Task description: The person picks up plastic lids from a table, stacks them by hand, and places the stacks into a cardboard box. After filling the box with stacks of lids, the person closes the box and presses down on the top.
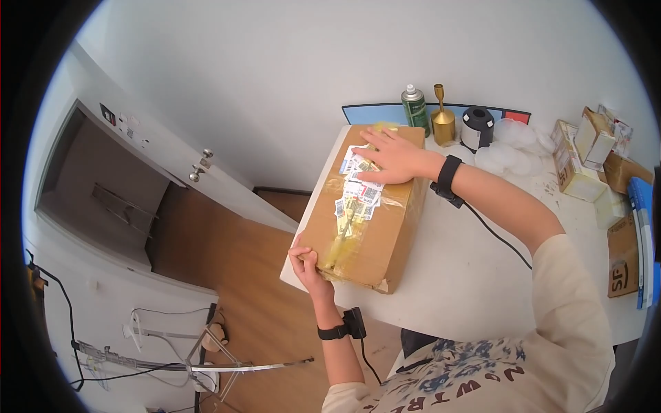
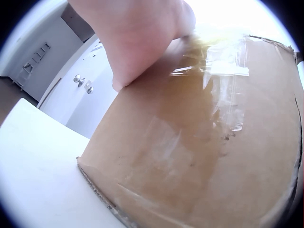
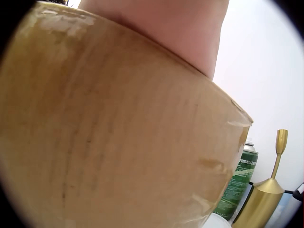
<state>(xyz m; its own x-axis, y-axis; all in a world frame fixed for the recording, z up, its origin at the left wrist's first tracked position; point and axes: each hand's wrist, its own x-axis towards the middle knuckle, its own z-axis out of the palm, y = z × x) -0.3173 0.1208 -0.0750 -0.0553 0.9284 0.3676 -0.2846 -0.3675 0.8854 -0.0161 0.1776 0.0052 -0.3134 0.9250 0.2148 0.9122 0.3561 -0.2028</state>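
A taped cardboard box lies on the white table, its top covered with several shipping labels and strips of yellowish tape. With fingers spread, my right hand rests on the far part of the top, over the labels. My left hand grips the near left corner with curled fingers. In the left wrist view that hand sits at the upper edge of the box's end face, beside loose clear tape; its fingertips are hidden. The right wrist view shows the box's long side below the hand.
Behind the box stand a green spray can, a gold candlestick and a black-and-white device. Clear plastic wrap and small boxes are at the right. A cable trails from the right wrist across the table.
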